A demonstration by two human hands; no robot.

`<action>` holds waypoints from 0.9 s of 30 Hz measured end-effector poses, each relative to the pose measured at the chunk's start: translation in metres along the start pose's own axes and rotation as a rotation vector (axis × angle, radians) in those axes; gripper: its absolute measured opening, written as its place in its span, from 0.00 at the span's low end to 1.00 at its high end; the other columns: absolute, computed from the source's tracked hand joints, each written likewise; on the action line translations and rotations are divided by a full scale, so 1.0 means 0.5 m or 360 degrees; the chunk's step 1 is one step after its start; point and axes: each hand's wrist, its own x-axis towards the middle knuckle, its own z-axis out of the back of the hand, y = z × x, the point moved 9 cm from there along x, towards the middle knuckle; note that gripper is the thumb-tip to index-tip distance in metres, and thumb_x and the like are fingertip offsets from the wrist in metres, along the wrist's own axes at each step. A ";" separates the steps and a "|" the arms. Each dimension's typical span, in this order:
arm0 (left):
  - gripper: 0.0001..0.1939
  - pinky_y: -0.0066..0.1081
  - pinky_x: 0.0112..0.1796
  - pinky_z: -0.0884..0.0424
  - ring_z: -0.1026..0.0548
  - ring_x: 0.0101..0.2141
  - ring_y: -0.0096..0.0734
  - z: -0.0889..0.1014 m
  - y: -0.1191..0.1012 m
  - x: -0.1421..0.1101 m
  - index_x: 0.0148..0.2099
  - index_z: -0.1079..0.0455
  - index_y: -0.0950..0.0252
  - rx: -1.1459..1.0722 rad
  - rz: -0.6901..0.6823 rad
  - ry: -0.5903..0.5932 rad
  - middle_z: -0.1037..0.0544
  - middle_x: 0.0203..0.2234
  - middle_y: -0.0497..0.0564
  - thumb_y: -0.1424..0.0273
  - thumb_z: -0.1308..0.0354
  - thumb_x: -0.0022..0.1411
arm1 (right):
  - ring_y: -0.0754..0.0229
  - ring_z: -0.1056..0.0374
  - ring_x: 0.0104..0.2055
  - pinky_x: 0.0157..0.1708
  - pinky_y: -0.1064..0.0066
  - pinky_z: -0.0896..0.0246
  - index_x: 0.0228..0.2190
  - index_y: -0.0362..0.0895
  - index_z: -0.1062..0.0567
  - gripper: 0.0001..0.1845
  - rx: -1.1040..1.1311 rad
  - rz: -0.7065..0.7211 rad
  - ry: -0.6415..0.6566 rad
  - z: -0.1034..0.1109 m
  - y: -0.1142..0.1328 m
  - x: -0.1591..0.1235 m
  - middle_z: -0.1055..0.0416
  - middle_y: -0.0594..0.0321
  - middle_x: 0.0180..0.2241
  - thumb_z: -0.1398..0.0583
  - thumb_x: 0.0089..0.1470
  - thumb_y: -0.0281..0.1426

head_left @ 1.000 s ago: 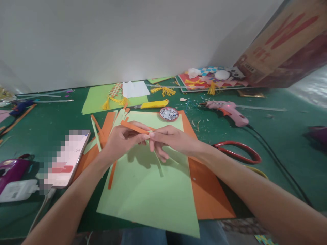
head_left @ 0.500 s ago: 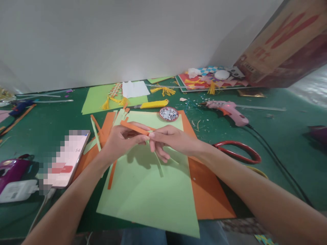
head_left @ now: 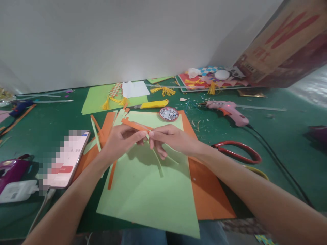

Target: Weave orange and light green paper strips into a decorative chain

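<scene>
My left hand (head_left: 125,137) and my right hand (head_left: 170,137) meet above a light green paper sheet (head_left: 148,200). Both pinch an orange paper strip (head_left: 135,125), whose free end points to the upper left. A pale green paper strip (head_left: 157,158) hangs down from between the fingertips, angled to the lower right. Where the two strips meet is hidden by the thumbs. Beneath the green sheet lies a larger orange sheet (head_left: 206,194). More cut strips (head_left: 121,117) rest at the sheet's upper left.
A pink glue gun (head_left: 231,110), red-handled scissors (head_left: 240,152) and a dish of sequins (head_left: 169,114) are right and ahead. A yellow cutter (head_left: 154,104) lies behind the sheets. On the left are a phone (head_left: 73,160) and a white charger (head_left: 19,191). A paper bag (head_left: 286,44) stands back right.
The orange strip has tilted slightly and its far end sits a little lower. Fingers of both hands have shifted slightly around the joined strips.
</scene>
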 end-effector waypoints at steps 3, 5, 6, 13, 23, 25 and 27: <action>0.11 0.27 0.25 0.27 0.27 0.21 0.27 -0.001 0.003 -0.001 0.25 0.27 0.67 0.0028 0.0002 0.0020 0.23 0.19 0.50 0.64 0.39 0.53 | 0.70 0.40 0.13 0.20 0.76 0.42 0.22 0.41 0.30 0.21 -0.0082 0.0045 -0.0028 0.003 0.000 0.001 0.36 0.71 0.12 0.45 0.56 0.44; 0.11 0.28 0.26 0.28 0.27 0.22 0.28 -0.003 0.006 -0.002 0.25 0.27 0.66 0.0041 -0.0014 0.0028 0.23 0.19 0.50 0.64 0.38 0.52 | 0.71 0.40 0.14 0.20 0.76 0.43 0.22 0.41 0.30 0.21 -0.0118 0.0056 -0.0034 0.003 0.000 0.002 0.36 0.71 0.12 0.45 0.57 0.44; 0.11 0.28 0.26 0.28 0.27 0.22 0.28 -0.003 0.006 -0.002 0.24 0.27 0.66 0.0060 -0.0026 0.0022 0.24 0.18 0.50 0.65 0.38 0.52 | 0.71 0.40 0.14 0.20 0.76 0.43 0.22 0.41 0.31 0.21 -0.0131 0.0059 -0.0037 0.003 -0.001 0.002 0.36 0.71 0.12 0.46 0.57 0.43; 0.07 0.26 0.26 0.27 0.27 0.21 0.24 -0.004 -0.006 -0.002 0.27 0.26 0.65 -0.0010 -0.0168 0.0004 0.21 0.26 0.50 0.68 0.39 0.54 | 0.70 0.39 0.14 0.21 0.76 0.43 0.23 0.42 0.31 0.20 -0.0183 0.0050 -0.0024 0.001 -0.006 0.003 0.36 0.71 0.13 0.47 0.58 0.43; 0.08 0.23 0.26 0.27 0.28 0.20 0.22 0.002 -0.002 -0.005 0.25 0.28 0.64 0.0100 -0.0125 -0.0041 0.27 0.18 0.45 0.72 0.42 0.56 | 0.71 0.40 0.16 0.22 0.76 0.45 0.23 0.42 0.31 0.19 -0.0381 0.0011 -0.0094 0.003 0.003 -0.002 0.37 0.71 0.13 0.48 0.59 0.41; 0.08 0.23 0.25 0.28 0.28 0.19 0.21 0.007 -0.002 -0.004 0.25 0.28 0.65 0.0118 -0.0133 -0.0067 0.27 0.17 0.45 0.72 0.43 0.56 | 0.71 0.41 0.16 0.22 0.76 0.45 0.23 0.41 0.30 0.19 -0.0440 0.0019 -0.0127 0.005 0.005 -0.003 0.37 0.71 0.13 0.48 0.58 0.40; 0.08 0.22 0.24 0.29 0.29 0.19 0.21 0.010 0.000 -0.003 0.25 0.29 0.65 0.0123 -0.0129 -0.0084 0.28 0.17 0.44 0.73 0.43 0.56 | 0.71 0.41 0.16 0.23 0.76 0.46 0.23 0.41 0.29 0.18 -0.0484 0.0017 -0.0149 0.007 0.005 -0.004 0.37 0.71 0.13 0.47 0.57 0.40</action>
